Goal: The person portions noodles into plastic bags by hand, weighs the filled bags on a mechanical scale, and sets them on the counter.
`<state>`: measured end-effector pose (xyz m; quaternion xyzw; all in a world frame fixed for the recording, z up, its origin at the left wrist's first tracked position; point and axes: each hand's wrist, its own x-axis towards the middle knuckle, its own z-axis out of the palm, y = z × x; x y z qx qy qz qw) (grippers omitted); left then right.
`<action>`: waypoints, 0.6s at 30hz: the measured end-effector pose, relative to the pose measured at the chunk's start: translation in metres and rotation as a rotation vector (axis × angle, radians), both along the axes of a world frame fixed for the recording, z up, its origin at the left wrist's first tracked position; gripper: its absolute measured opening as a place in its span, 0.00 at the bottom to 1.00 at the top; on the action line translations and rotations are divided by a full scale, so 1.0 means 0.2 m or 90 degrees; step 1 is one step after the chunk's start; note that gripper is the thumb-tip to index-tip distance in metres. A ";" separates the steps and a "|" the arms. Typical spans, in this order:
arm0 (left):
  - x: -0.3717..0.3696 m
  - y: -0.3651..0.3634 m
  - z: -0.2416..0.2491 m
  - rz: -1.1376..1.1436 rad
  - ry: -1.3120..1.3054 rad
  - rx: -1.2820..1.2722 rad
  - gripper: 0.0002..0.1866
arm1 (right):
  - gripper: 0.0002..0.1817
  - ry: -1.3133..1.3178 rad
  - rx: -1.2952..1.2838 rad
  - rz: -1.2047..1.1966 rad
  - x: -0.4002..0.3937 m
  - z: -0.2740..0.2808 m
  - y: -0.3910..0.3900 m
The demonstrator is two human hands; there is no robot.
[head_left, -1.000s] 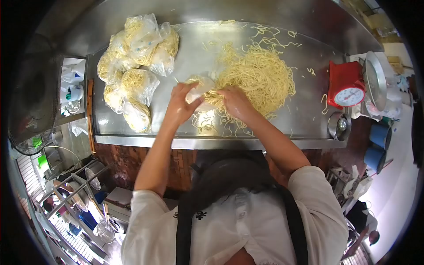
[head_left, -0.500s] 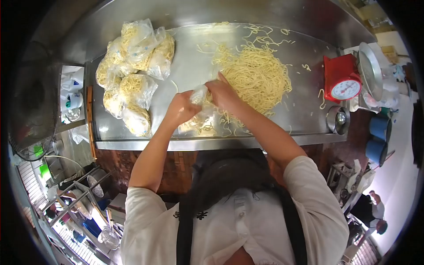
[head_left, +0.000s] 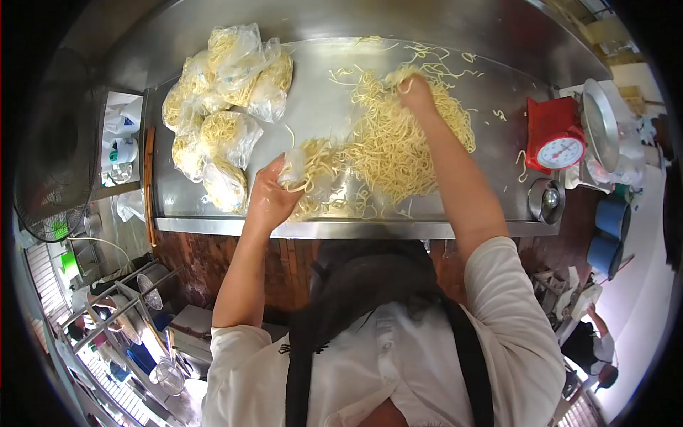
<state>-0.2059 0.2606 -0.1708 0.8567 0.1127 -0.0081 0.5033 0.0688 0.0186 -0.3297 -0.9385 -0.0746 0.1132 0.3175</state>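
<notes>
A large heap of yellow noodles (head_left: 398, 142) lies on the steel worktop (head_left: 498, 192). My right hand (head_left: 418, 94) is closed on some noodles at the heap's far edge; they look blurred by motion. Nearer to me and left of the heap, my left hand (head_left: 274, 191) grips a clear plastic bag (head_left: 292, 165). Noodles (head_left: 318, 162) show at the bag's right side, and I cannot make out how many are inside it. Several tied bags of noodles (head_left: 228, 132) are piled on the left part of the worktop.
A red scale (head_left: 553, 132) with a round dial and metal pan stands at the right end, beside a small metal bowl (head_left: 545, 199). Loose strands lie around the heap. A fan (head_left: 53, 156) is at far left. Another person (head_left: 594, 345) is at lower right.
My right hand has left the bag and moved up and right to the heap's far edge, taking hold of noodles. My left hand has shifted slightly left and nearer, keeping the bag.
</notes>
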 end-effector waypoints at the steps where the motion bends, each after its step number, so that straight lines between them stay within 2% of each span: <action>1: 0.00 0.03 -0.02 -0.049 -0.036 0.066 0.24 | 0.17 -0.091 -0.006 -0.014 0.06 0.02 -0.01; 3: 0.01 0.09 -0.16 -0.139 -0.111 0.200 0.29 | 0.16 -0.140 -0.106 0.058 0.15 0.06 0.03; 4: -0.01 0.12 -0.30 -0.116 -0.128 0.195 0.34 | 0.16 -0.153 -0.157 0.089 0.11 0.05 0.03; 7: -0.15 0.15 -0.74 0.047 -0.103 0.288 0.35 | 0.18 -0.002 -0.463 0.264 0.01 0.05 0.09; 8: -0.22 0.14 -0.83 0.094 -0.075 0.280 0.32 | 0.27 0.112 -0.426 0.258 -0.16 0.41 0.16; 10: -0.29 0.06 -0.83 0.324 0.022 -0.101 0.29 | 0.34 0.331 -0.228 0.282 -0.33 0.57 0.23; 11: -0.30 0.02 -0.83 0.429 0.069 -0.293 0.27 | 0.34 0.186 -0.145 0.349 -0.47 0.46 0.26; 12: -0.30 -0.01 -0.86 0.423 -0.046 -0.224 0.19 | 0.34 0.042 -0.060 0.413 -0.63 0.33 0.31; 13: -0.27 -0.04 -0.83 0.432 -0.056 -0.276 0.16 | 0.36 -0.084 -0.025 0.466 -0.78 0.30 0.39; 14: -0.20 -0.06 -0.74 0.437 -0.070 -0.328 0.14 | 0.30 -0.294 0.076 0.450 -0.87 0.20 0.46; 15: -0.13 -0.07 -0.63 0.441 -0.083 -0.379 0.12 | 0.27 -0.267 0.063 0.422 -0.87 0.21 0.54; 16: -0.07 -0.08 -0.46 0.430 -0.091 -0.354 0.09 | 0.25 -0.238 0.050 0.395 -0.83 0.22 0.60; 17: -0.03 -0.05 -0.36 0.412 -0.093 -0.380 0.09 | 0.22 -0.210 0.037 0.365 -0.77 0.23 0.65; 18: 0.00 0.00 -0.28 0.393 -0.093 -0.407 0.10 | 0.10 -0.195 0.025 0.323 -0.68 0.28 0.64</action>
